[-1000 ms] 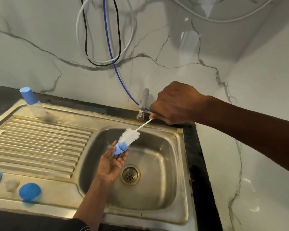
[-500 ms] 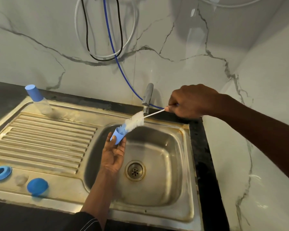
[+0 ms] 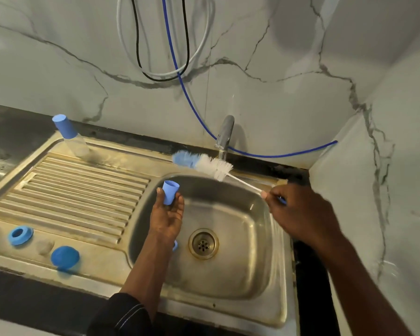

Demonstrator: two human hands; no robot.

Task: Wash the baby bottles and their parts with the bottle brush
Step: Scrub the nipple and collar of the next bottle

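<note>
My left hand [image 3: 166, 219] pinches the small blue cap [image 3: 170, 192] over the sink [image 3: 228, 282], mouth up. My right hand [image 3: 301, 214] grips the brush [image 3: 204, 164] by its handle, with the head clear of the cap, near the tap [image 3: 224, 137]. I judge this cap brushed but unrinsed, since no water shows. The capped bottle [image 3: 75, 141] stands on the drainboard. The ring [image 3: 20, 235], teat [image 3: 44, 246] and dome [image 3: 64, 257] lie nearer me, seemingly waiting.
</note>
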